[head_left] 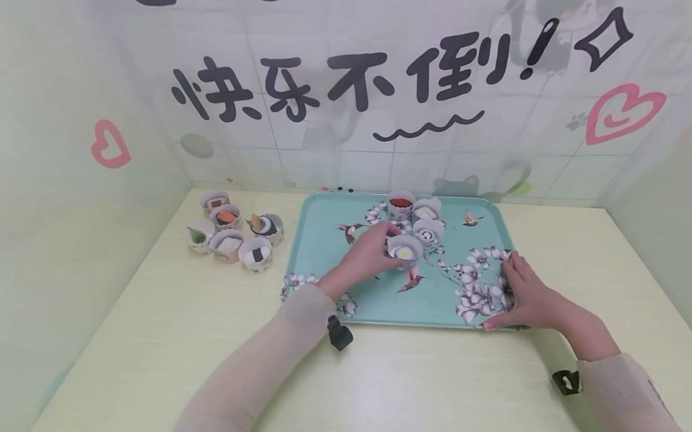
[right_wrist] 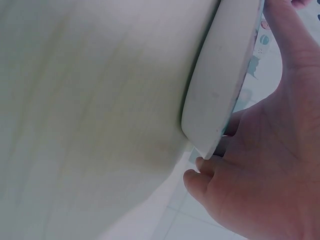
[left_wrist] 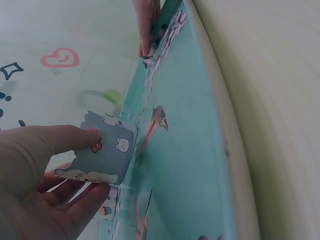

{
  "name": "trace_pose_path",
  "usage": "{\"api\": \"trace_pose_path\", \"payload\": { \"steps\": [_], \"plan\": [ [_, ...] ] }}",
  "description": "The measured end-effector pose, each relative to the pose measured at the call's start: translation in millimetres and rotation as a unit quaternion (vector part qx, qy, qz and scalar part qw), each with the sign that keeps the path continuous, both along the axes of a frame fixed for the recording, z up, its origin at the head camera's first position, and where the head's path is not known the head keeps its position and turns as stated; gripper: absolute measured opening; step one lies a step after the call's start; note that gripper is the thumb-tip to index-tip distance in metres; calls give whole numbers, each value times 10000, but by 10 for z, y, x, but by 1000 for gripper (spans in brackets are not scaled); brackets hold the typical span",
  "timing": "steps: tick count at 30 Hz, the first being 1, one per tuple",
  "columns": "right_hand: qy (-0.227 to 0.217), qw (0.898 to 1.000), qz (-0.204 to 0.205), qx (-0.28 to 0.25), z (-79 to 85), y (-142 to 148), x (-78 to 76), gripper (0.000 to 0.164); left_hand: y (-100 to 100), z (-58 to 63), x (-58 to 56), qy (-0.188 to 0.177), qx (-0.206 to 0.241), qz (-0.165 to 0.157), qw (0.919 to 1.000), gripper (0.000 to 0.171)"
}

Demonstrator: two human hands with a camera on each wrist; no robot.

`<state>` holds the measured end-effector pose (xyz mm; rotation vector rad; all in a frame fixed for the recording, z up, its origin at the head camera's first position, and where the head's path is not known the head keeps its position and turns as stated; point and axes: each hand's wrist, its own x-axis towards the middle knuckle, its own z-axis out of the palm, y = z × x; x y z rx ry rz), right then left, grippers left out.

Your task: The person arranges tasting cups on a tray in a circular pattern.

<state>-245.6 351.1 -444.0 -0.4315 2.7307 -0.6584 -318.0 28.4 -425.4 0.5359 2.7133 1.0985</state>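
My left hand [head_left: 367, 253] pinches a pale, patterned paper cup [head_left: 405, 252], just nearer me than three similar cups [head_left: 428, 234]; my right hand [head_left: 534, 303] grips the turquoise rectangular tray [head_left: 321, 241] by its corner.

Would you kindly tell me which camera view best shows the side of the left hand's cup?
The left wrist view: it shows the cup close up, with animal faces plain on its side. The head view shows it smaller, from above, with white-and-yellow contents. The right wrist view does not show it.
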Motion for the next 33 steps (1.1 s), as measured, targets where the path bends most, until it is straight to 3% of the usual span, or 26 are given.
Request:
{"api": "trace_pose_path", "payload": {
  "steps": [12, 24, 28, 33],
  "plan": [
    [-8, 10000, -9, 51, -6, -1, -7, 140, 208, -78, -69, 59, -35, -201, 9998, 55],
    [-10, 10000, -4, 18, -10, 13, -13, 140, 335, -107, -33, -13, -78, -364, 9993, 58],
    [7, 10000, 7, 10, -12, 11, -13, 140, 310, -118, -16, -116, 64, -313, 9994, 61],
    [-2, 10000, 11, -36, -9, 16, -9, 139, 241, -118, -2, -365, 546, -290, 9974, 64]
  ]
}}
